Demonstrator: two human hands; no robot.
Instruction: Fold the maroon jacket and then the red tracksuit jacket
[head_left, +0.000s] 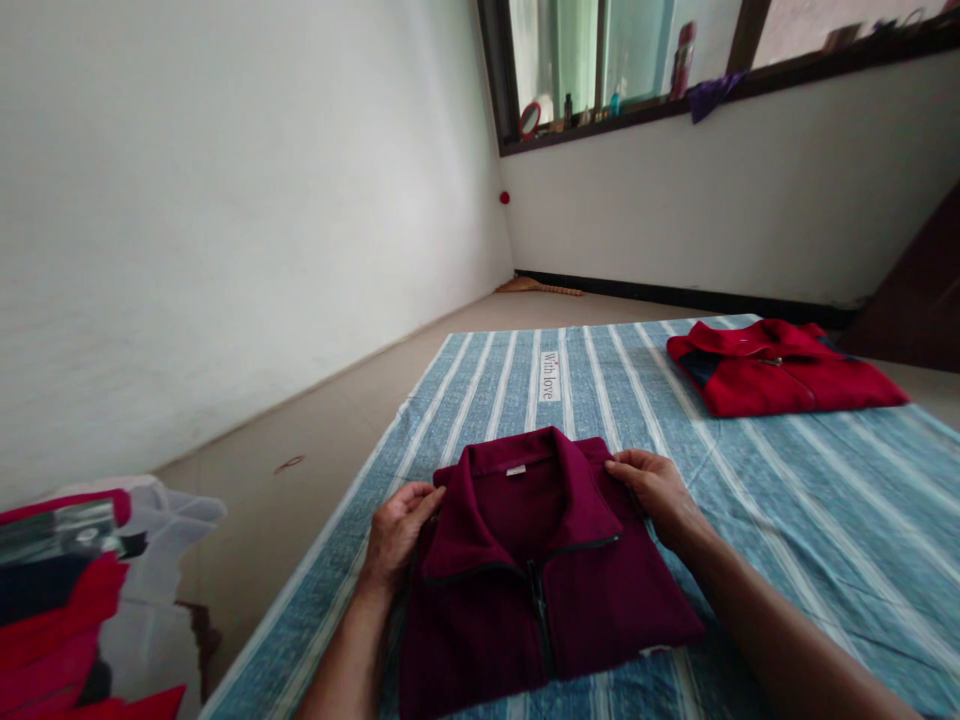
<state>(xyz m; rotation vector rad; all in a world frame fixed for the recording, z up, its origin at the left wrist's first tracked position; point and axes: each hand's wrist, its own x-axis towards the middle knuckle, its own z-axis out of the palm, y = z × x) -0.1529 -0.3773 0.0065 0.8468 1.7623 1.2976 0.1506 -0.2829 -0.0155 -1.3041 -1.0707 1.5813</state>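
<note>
A folded maroon zip-collar jacket (487,620) lies on the blue striped cloth (480,400), its collar pointing away from me and its zipper running toward me. My left hand (401,530) pinches the jacket's left shoulder edge between thumb and fingers. On the opposite shoulder, my right hand (652,490) grips the fabric edge in the same manner. A small white label shows inside the collar. Farther off on the right, a folded red jacket (787,375) with dark blue shoulder parts rests on the same cloth.
At lower left, a translucent plastic container (150,610) holds red and dark clothes (52,620). A white wall (225,230) rises on the left. Bottles and a round mirror (529,119) stand on the window sill, where a purple cloth (711,96) hangs.
</note>
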